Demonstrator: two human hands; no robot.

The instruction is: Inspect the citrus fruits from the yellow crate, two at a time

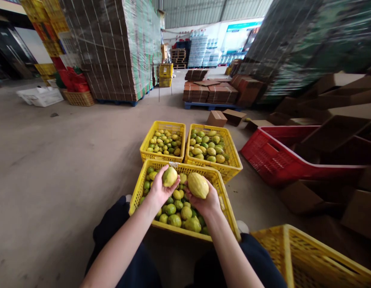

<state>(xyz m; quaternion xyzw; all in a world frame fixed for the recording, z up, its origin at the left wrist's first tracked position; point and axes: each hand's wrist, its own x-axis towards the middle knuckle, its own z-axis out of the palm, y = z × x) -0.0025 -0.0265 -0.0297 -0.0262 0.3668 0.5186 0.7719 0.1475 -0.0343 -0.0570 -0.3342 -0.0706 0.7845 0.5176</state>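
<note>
My left hand [160,191] is closed round a yellow-green lemon [169,177], palm up. In my right hand [209,201] lies a larger, longer, paler yellow lemon [198,185], its fingers curled beneath it. Both hands are above the near yellow crate [185,232], which sits between my knees. Many green and yellow lemons [175,220] fill that crate, partly hidden by my forearms. Behind it stand two more yellow crates: the left crate [142,150] holds small yellowish lemons [163,141], and the right crate [236,167] holds larger green-yellow lemons [211,151].
Another yellow crate [285,256] stands by my right knee. A red crate [269,158] with cardboard in it is at the right, among loose boxes [302,196]. Further back are flattened cartons [209,94] on a blue pallet and tall wrapped stacks [113,48].
</note>
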